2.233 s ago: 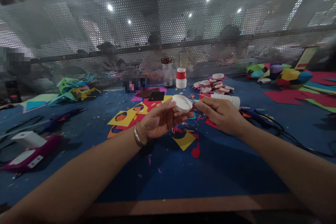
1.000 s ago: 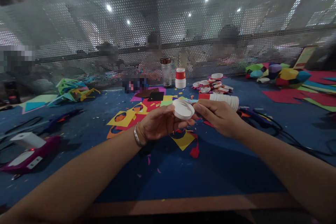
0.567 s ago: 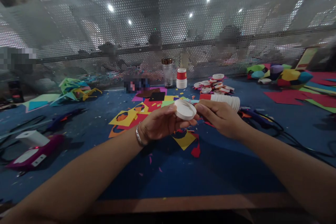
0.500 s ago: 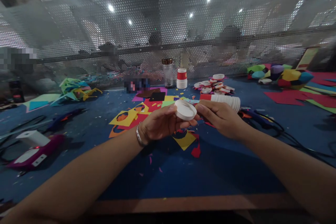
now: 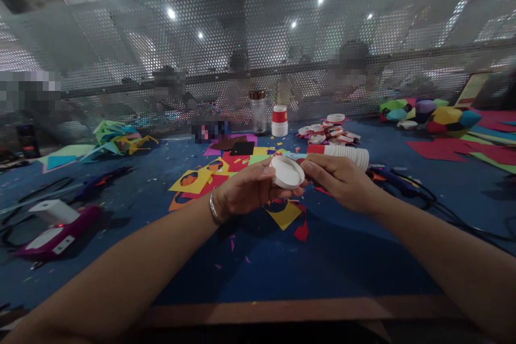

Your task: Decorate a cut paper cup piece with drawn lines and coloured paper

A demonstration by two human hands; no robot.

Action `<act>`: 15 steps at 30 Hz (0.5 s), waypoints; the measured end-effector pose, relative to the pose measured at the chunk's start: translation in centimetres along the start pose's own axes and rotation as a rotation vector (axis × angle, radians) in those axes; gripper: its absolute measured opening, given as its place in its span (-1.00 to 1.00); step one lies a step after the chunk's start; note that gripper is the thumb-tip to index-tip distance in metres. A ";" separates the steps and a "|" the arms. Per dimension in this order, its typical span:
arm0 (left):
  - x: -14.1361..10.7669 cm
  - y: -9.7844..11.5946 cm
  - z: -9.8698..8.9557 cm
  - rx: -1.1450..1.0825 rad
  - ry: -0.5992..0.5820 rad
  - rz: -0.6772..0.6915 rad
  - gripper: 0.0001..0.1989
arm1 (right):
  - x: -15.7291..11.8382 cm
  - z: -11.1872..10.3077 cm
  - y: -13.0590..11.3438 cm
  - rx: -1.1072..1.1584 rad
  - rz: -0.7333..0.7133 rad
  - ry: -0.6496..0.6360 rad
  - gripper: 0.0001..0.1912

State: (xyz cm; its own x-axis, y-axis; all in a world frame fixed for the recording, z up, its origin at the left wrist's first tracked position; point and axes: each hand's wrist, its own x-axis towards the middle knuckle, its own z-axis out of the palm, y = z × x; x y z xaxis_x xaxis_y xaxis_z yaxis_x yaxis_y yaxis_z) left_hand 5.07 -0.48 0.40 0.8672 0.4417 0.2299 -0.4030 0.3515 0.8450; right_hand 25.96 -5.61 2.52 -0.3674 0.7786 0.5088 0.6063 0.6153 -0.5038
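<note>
1. Setting: a papercraft workshop, identified by the broad blue worktable (image 5: 290, 269) at 6 o'clock.
2. At 8 o'clock, near centre: yellow paper sheets (image 5: 199, 185) with round cut-outs, among coloured scraps.
3. At 3 o'clock: multicoloured faceted paper models (image 5: 446, 117).
4. At 8 o'clock, farther out: purple power strip (image 5: 83, 226).
5. At 12 o'clock: perforated metal panels (image 5: 209, 48), industrial in character.

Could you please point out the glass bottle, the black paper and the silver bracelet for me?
Glass bottle (image 5: 258, 115): head view, clear body.
Black paper (image 5: 243, 148): head view, middle.
Silver bracelet (image 5: 213, 207): head view, band.
</note>
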 end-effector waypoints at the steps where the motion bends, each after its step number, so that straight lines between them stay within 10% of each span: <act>1: 0.0 0.0 0.1 -0.004 -0.010 0.000 -0.59 | 0.0 0.0 0.0 -0.002 -0.004 0.004 -0.47; 15: 0.0 -0.1 0.0 -0.013 0.033 -0.026 -0.58 | -0.1 0.2 0.5 -0.034 0.022 0.015 -0.50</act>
State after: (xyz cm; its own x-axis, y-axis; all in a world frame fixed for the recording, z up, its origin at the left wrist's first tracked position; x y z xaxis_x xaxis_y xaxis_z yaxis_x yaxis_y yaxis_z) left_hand 5.13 -0.54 0.32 0.8673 0.4594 0.1915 -0.3845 0.3742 0.8438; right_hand 26.16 -5.31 2.08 -0.3434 0.7896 0.5085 0.6374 0.5936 -0.4913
